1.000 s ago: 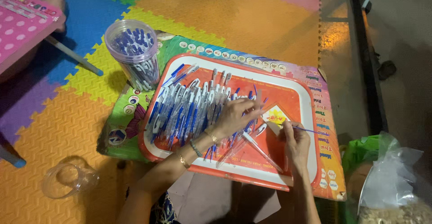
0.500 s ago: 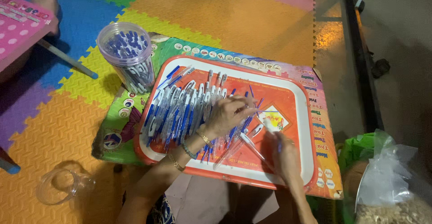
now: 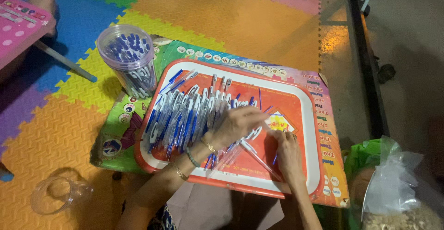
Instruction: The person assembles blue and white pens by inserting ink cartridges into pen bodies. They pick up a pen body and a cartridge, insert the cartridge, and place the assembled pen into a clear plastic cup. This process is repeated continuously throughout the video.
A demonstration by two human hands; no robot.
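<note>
2 containers hold pens. Clear plastic jar, upright, well beyond the left fingertips and to their left: packed with blue-capped pens standing on end, too many to count. Red tray with white rim, flat on a colourful printed board: holds a heap of blue-and-clear pens, several dozen, overlapping, not countable one by one.

Left hand lies palm-down on the heap's right edge, fingers together and stretched toward the right hand; fingertips rest on pens near the tray's yellow centre picture. 3 bracelets on the left wrist and forearm.

Right hand sits just right of the left fingertips, fingers curled downward onto the tray floor. Cannot tell whether they pinch anything. 1 ring shows on it. Loose clear pen barrels lie under and between both hands, roughly 4 or 5, fanning toward the tray's near rim.

Around: 1 clear lid on the foam mat, far left of the left forearm. Foam puzzle mat in orange, yellow, blue, green beyond the fingertips. Pink tabletop at far left. 1 clear plastic bag with a green bag under it, well right of the right hand. Dark metal frame crosses the bare floor beyond that.
</note>
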